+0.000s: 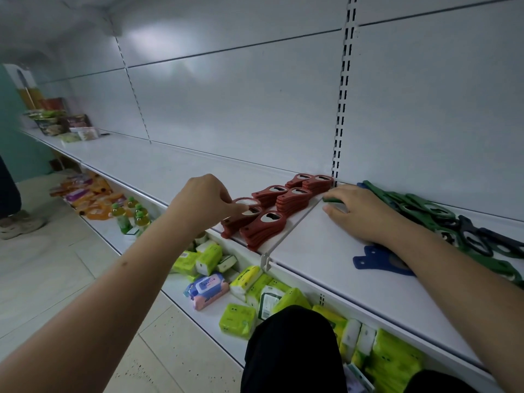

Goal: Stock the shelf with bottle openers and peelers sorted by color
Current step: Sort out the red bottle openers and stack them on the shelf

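The landmark here is the slotted upright (341,109) on the shelf's back panel, below which a thin white divider (295,222) runs forward across the white shelf (354,279). Left of that line lie the red bottle openers (292,199) in neat low stacks, metal mouths up, so that side looks reserved for red. The left hand (204,204) pinches one more red opener (243,204) between thumb and fingertips, holding it just over the stack nearest the front-left, apparently to lay it square on top. Right of the divider the right hand (358,212) lies flat with its fingers spread, the fingertips touching a green piece (331,199) close to the divider; whether it grips that piece cannot be told. Further right of the upright sits an unsorted heap of green openers (419,208) mixed with dark navy ones (482,236), and a blue opener (380,260) lies alone near the shelf's front edge, partly under the forearm; I would judge these still await sorting. Below the divider, a lower shelf holds green and pink tissue packs (243,282); far left of the upright stand green drink bottles (133,215), snack packets and a pale tiled floor.
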